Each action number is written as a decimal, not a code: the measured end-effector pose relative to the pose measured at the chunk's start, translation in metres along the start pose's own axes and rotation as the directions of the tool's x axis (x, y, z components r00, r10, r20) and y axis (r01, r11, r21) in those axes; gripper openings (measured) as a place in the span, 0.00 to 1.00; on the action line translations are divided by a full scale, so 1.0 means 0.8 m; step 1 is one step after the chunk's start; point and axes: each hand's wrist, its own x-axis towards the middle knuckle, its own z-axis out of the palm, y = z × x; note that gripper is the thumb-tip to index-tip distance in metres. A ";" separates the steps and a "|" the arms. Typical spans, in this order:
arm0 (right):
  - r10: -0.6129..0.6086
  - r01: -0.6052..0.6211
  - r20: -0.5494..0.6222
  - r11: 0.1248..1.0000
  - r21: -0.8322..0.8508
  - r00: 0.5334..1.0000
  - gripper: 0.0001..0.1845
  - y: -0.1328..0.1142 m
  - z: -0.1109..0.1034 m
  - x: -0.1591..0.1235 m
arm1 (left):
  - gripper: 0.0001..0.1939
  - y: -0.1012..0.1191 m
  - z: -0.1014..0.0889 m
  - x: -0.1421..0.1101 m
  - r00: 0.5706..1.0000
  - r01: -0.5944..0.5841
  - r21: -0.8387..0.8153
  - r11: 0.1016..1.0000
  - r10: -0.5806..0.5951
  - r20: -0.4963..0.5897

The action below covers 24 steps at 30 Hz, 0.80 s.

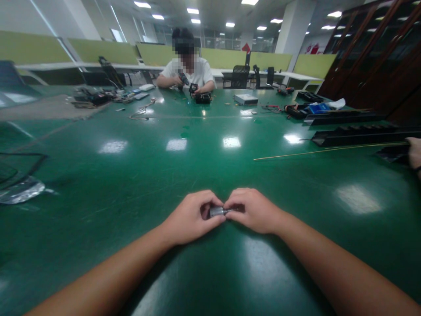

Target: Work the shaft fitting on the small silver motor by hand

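Note:
Low over the green table [204, 171], my left hand [194, 217] curls its thumb and fingers around a small silver metal cylinder [216, 211]. My right hand [255, 210] meets it from the other side, thumb and forefinger pinched at the thin shaft-like end of the cylinder. The fingertips of both hands nearly touch where the shaft leaves the body. The cylinder lies roughly level; its exact kind is too small to make out, and its left end is partly hidden by my left fingers.
Across the table a person [189, 70] holds a power drill [183, 78] at a black part. A grey box [245, 99], long black channels [355, 135] and a thin yellow rod [296, 153] lie right. Another person's hand [415, 151] shows at the right edge. Clutter [95, 95] lies far left.

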 end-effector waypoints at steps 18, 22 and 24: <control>0.074 -0.074 0.051 0.997 0.000 0.996 0.06 0.010 -0.021 -0.008 | 0.10 -0.001 -0.001 0.001 1.000 0.001 -0.023 1.000 0.000 0.022; 0.096 -0.096 0.059 0.995 0.003 0.994 0.06 0.012 -0.025 -0.010 | 0.10 -0.002 0.000 0.000 1.000 0.005 -0.029 1.000 -0.004 0.019; 0.113 -0.113 0.062 0.994 0.001 0.992 0.06 0.013 -0.029 -0.011 | 0.11 -0.002 0.000 0.000 1.000 0.007 -0.033 0.999 -0.006 0.016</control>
